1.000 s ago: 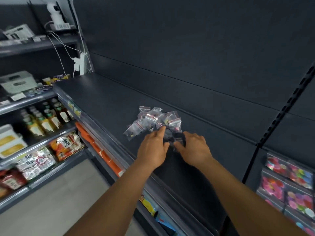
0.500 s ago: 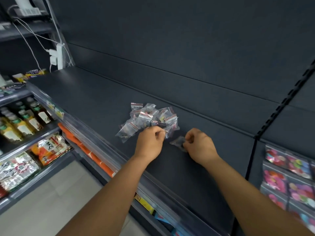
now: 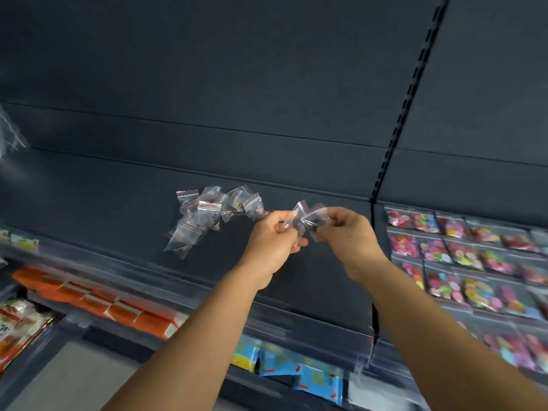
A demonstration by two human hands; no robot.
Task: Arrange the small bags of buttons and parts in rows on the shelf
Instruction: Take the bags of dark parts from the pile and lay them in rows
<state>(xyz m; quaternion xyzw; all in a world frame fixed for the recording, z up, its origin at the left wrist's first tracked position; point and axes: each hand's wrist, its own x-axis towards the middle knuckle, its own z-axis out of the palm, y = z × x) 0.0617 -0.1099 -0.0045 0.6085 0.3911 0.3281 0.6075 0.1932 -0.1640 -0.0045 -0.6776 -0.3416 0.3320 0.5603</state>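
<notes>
Held bags: two or three small clear zip bags [image 3: 305, 221] are being held up between both hands, above the shelf and just right of the pile; dark parts are showing through the plastic, and the exact count is too blurred to tell.
Left hand: the left hand [image 3: 274, 238] is pinching the left side of the held bags with curled fingers.
Right hand: the right hand [image 3: 345, 232] is pinching the right side of the same bunch.
Pile: the remaining bags [image 3: 207, 215] are lying in a loose overlapping heap on the dark shelf [image 3: 118, 203], red-striped zip tops pointing every way; no row is forming yet.
Risk: the slick bags are probably clinging together, so pulling them apart in the air could be letting one slip and drop past the shelf's front edge [image 3: 178, 280] to the floor.
Risk: setting a bag down too near the heap could be nudging it and spreading the tangle.
Neighbours: packets of colourful buttons [image 3: 462, 253] are sitting in neat rows in the section to the right, and orange packs [image 3: 98, 304] are showing on the shelf below.
</notes>
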